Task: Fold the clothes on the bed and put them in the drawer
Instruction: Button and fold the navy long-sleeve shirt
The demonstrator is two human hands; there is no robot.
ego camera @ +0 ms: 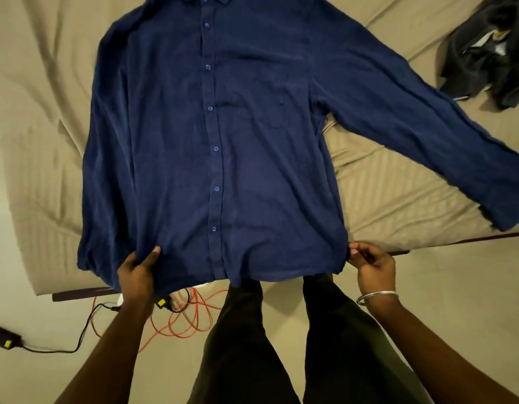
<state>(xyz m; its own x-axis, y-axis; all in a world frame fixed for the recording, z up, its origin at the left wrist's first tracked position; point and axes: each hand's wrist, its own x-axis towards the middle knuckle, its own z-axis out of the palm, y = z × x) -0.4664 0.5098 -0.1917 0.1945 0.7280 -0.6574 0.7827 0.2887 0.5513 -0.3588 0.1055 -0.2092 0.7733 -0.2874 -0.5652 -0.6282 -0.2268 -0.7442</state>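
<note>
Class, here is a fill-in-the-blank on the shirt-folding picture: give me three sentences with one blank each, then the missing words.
1. The blue shirt lies spread out on the ____.
2. The left hand and right hand both hold the shirt at its ____ edge.
3. The silver bangle is on the ____ wrist.

Missing words: bed; bottom; right

My left hand [138, 269] and right hand [370, 262] pinch the hem of a navy shirt [211, 141] spread buttoned-side-up across the bed [42, 112].
</note>
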